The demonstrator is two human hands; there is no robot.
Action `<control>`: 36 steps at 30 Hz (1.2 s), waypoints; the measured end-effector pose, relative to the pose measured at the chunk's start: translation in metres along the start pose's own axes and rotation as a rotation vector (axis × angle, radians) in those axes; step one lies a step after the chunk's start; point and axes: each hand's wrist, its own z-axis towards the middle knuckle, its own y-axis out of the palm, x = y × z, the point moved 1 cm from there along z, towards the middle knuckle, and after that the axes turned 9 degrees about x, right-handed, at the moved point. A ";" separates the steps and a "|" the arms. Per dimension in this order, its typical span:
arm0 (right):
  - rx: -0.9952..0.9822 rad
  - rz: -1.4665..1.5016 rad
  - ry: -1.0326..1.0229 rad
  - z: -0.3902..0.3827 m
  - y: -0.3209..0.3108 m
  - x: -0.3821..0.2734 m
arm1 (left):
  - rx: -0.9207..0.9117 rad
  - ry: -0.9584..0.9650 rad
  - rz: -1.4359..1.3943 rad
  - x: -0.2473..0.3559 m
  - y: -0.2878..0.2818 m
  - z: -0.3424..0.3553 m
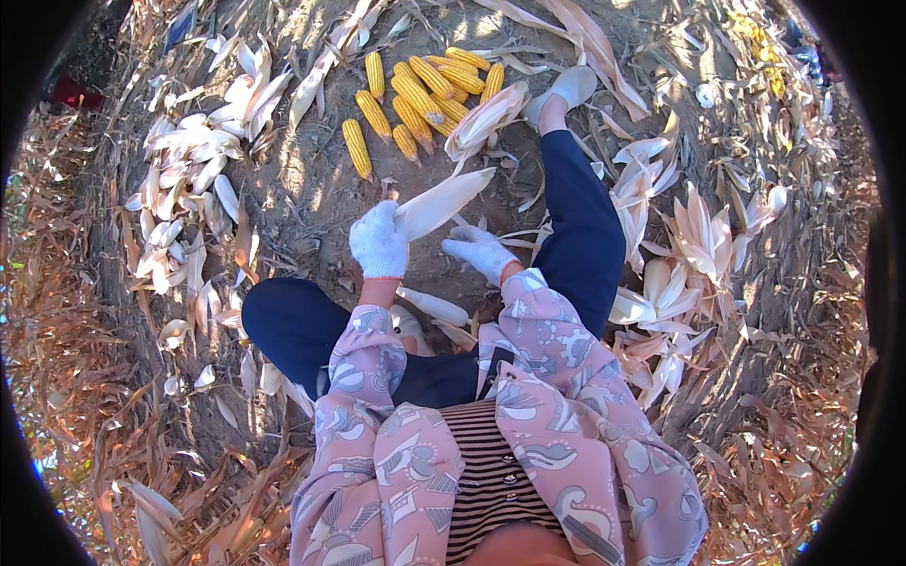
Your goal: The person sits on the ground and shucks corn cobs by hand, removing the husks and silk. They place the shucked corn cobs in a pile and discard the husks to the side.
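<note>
1. Head view: L hand [379,241], in white knit glove, is closed round the wide end of a pale husk [444,201]; its tapered tip points up & R, off the ground.
2. R hand [479,251], same glove type, is just beside it, fingers loosely stretched twd L, no grip on anything that I can see. Hands are apart.
3. Where: husk is abv bare soil [316,203], betw the bent legs, nearer than the yellow cobs [420,97].
4. Handling (my guess): light; outer leaves dry, papery, stiff lengthwise but prob. tear easily along the grain. Can't tell if a cob's inside; if so, expect a firm, heavier core.
5. Hold: thick base end is best, as L hand has it; pointed tip looks thin & likely to split or bend. Smooth leaf may slip a bit, tho knit glove shd help.
6. Cobs: bare, hard-looking, knobbly rows, tapered cylinders, loosely heaped. Prob. rigid, OK to grab mid-length.
7. Nr the shoe [571,87]: another husk-wrapped ear [487,123], pale, creased, spindle-shaped. A smooth pale ear [432,305] lies betw the legs, partly hidden.
8. Around: L husk heap [198,156] & R husk heap [679,283], curled, cream, papery. Sleeves: pink printed cloth, softly folded; trousers [580,226] plain dark blue.
</note>
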 end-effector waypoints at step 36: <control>0.599 1.015 0.175 0.009 -0.045 -0.023 | -0.098 -0.457 -0.290 -0.020 0.006 0.006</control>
